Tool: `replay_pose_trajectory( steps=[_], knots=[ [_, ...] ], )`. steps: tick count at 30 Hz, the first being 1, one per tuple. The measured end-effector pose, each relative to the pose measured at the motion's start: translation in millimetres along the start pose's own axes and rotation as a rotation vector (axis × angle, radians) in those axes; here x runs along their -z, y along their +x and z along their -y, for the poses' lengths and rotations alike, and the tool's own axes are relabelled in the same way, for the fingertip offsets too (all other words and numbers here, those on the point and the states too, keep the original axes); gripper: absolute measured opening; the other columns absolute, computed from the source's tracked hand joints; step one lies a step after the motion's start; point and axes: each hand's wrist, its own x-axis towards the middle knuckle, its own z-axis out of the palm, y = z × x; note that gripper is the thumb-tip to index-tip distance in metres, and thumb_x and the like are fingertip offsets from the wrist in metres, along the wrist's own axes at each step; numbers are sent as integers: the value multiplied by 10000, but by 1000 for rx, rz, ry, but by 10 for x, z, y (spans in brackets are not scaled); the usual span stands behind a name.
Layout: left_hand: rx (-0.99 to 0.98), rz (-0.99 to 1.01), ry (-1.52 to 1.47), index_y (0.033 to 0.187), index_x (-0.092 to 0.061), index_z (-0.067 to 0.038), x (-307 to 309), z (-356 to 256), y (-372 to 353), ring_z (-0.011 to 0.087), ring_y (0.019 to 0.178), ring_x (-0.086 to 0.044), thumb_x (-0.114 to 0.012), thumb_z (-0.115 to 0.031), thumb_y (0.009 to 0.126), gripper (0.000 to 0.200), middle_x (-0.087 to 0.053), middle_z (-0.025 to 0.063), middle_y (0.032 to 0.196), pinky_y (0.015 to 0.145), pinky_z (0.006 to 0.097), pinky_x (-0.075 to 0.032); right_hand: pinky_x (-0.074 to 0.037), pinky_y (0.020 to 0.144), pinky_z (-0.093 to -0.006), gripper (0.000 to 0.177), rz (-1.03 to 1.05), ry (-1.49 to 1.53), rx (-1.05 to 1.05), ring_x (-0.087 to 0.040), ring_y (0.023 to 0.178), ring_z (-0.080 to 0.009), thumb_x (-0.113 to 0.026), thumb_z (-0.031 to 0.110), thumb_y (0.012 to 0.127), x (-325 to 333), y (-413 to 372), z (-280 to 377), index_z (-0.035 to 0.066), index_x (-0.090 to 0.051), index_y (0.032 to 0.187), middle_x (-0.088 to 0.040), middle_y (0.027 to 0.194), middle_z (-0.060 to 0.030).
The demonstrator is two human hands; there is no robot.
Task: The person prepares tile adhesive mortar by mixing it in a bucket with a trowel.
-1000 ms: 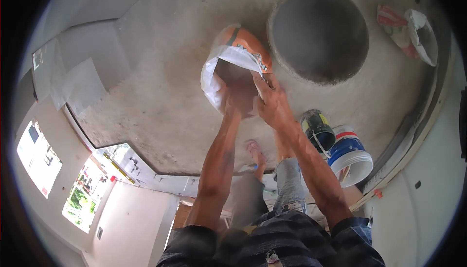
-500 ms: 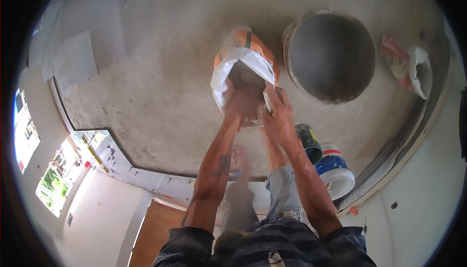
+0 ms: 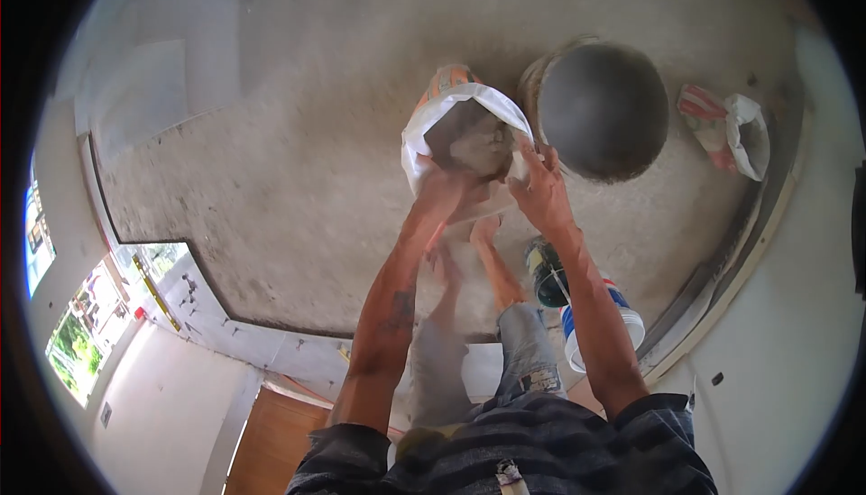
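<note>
Holding the open white-and-orange woven sack [image 3: 451, 107] appears the step in hand, left hand [image 3: 439, 190] and right hand [image 3: 541, 190] each with grip closed on its mouth; any next move calls for steady support.

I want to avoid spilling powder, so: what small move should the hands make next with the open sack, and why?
Probably tilt the white and orange sack toward the large round grey tub beside it. The left hand and right hand both grip its open rim, grey powder shows inside, and the tub's mouth lies close.
</note>
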Motion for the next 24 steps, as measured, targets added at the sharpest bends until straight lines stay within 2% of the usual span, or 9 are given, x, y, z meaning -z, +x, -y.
replay_pose_trajectory(
  steps=[2,3,6,10,12,15,18,22,24],
  knots=[
    [53,-26,-104,836,-621,17,48,-129,-236,124,421,-470,-497,-375,870,413,-501,47,562,383,281,-368,-409,889,-449,696,-88,-17,80,-422,1122,-416,-588,53,759,76,-125,104,113,-321,1399,-458,1221,-239],
    [55,4,-56,831,-609,12,101,-83,-308,121,430,-472,-496,-374,869,403,-501,44,563,388,282,-372,-398,907,-451,693,-131,-27,115,-397,1156,-419,-593,71,774,130,-232,164,114,-309,1405,-451,1235,-240],
    [51,48,41,812,-575,-6,255,-22,-438,116,450,-478,-492,-373,868,380,-500,35,567,402,281,-383,-351,993,-448,667,-141,37,-159,-390,1192,-405,-606,119,824,129,-868,183,104,-285,1409,-440,1272,-245],
    [37,32,112,807,-548,-26,339,-192,-855,109,456,-479,-502,-385,862,366,-498,24,575,402,268,-383,-321,1008,-460,632,-135,-73,-250,-350,1221,-425,-566,128,852,-112,-2216,18,63,-267,1406,-421,1288,-251],
    [19,19,138,789,-543,-30,310,-276,-1053,114,443,-473,-502,-391,859,370,-486,27,550,398,273,-374,-302,1015,-487,641,-54,28,-496,-341,1235,-433,-562,178,863,-85,-2777,169,78,-251,1414,-383,1319,-256],
    [27,-18,129,750,-540,-29,188,-438,-1323,129,418,-463,-488,-389,860,380,-469,39,502,391,292,-361,-292,1011,-528,675,-85,-93,-583,-321,1242,-457,-569,270,861,-175,-3389,220,90,-237,1421,-324,1358,-266],
    [48,-28,150,778,-531,-26,-12,-747,-1586,125,408,-458,-490,-377,861,363,-476,37,514,387,285,-368,-308,974,-585,732,24,37,-693,-295,1254,-473,-581,385,834,-350,-3532,22,132,-236,1427,-281,1388,-263],
    [35,-19,141,788,-514,-40,-452,-994,-1560,115,397,-440,-503,-363,861,331,-462,23,525,385,267,-370,-332,926,-627,800,185,-252,-807,-313,1258,-455,-611,467,774,-471,-3319,44,178,-250,1426,-277,1394,-262],
    [63,6,124,789,-511,-48,-757,-1040,-1399,110,402,-437,-507,-361,863,322,-447,13,525,386,261,-372,-333,916,-637,821,208,-223,-888,-337,1258,-435,-623,492,746,-230,-3181,-3,194,-263,1421,-293,1397,-243]
  ],
)
